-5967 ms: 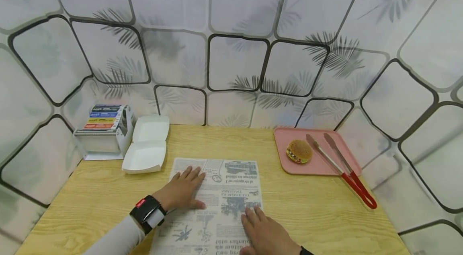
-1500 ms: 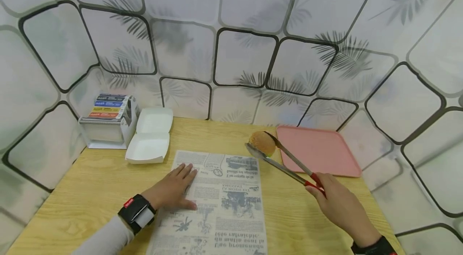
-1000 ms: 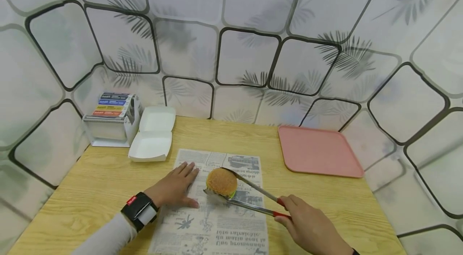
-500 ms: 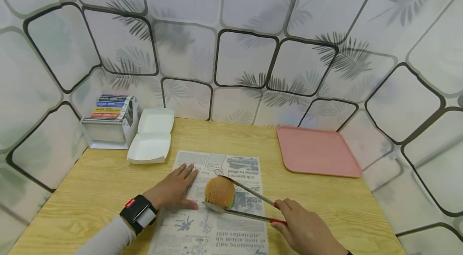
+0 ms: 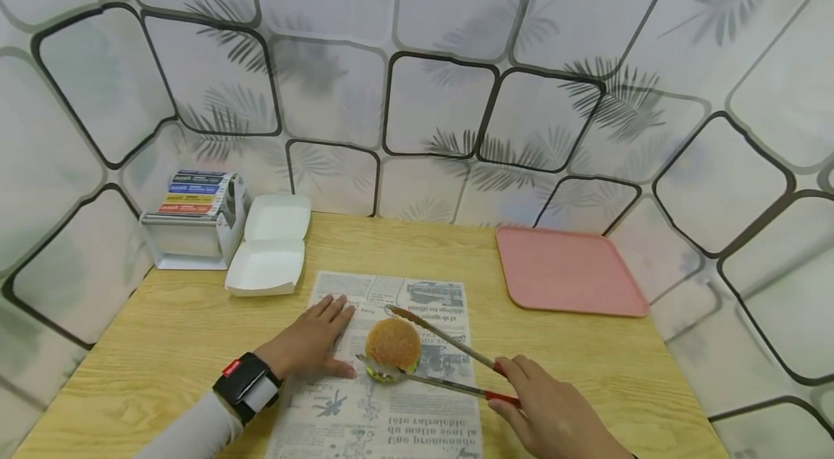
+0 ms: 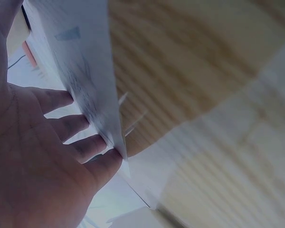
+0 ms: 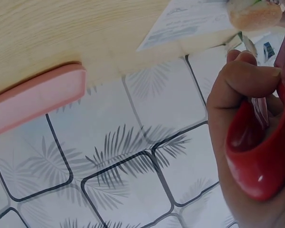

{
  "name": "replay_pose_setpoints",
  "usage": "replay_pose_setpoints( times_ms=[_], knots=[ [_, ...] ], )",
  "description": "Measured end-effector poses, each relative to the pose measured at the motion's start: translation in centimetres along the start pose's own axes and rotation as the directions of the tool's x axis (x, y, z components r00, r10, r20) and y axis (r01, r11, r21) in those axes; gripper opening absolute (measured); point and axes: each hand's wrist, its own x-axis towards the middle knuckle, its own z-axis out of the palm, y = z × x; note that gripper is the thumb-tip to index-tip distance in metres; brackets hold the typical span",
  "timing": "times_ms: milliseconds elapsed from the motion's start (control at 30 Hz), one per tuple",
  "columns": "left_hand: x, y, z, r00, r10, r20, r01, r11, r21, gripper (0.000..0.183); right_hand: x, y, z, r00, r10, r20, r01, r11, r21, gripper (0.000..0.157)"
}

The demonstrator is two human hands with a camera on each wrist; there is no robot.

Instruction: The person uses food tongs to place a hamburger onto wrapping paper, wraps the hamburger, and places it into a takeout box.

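Observation:
A hamburger (image 5: 394,343) with a seeded bun rests on the newsprint-patterned paper sheet (image 5: 430,401) in the head view. My right hand (image 5: 544,401) grips metal tongs (image 5: 449,385) by their red handles; the tongs' arms are spread on either side of the burger, the far one standing off from the bun. The red handle end (image 7: 259,166) shows within my right hand in the right wrist view. My left hand (image 5: 313,343) lies with fingers outstretched on the sheet's left part, and the left wrist view shows its fingertips (image 6: 104,166) on the paper.
A pink tray (image 5: 573,271) lies at the back right. An opened white takeaway box (image 5: 267,263) stands at the back left, beside a white dispenser (image 5: 189,238) with colored labels. Patterned walls bound the wooden table (image 5: 573,365) at its back and sides.
The tongs brought the burger from the pink tray onto the paper. In the last half second their arms have spread and the burger has come free. My left hand stays on the sheet.

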Motion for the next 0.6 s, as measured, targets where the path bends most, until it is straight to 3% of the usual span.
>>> replay_pose_setpoints(
  times_ms=[133,267,433,600],
  knots=[
    [0.1,0.1,-0.1,1.000,-0.015,0.007,0.015,1.000,0.006,0.110,0.1,1.0,-0.9,0.997,0.047,-0.068,-0.043,0.997,0.063,0.048],
    [0.2,0.1,-0.3,0.999,-0.033,0.020,0.033,0.999,0.001,0.110,0.3,3.3,-2.0,0.980,0.123,-0.157,-0.113,0.991,0.067,0.045],
    [0.2,0.0,-0.3,0.999,-0.035,0.028,0.035,0.999,-0.009,0.111,0.7,8.0,-3.1,0.955,0.204,-0.215,-0.189,0.978,0.090,0.046],
    [0.2,0.0,0.0,0.999,-0.032,0.036,0.033,0.999,-0.011,0.111,0.7,13.6,-3.0,0.929,0.261,-0.261,-0.235,0.963,0.130,0.031]
  ],
)
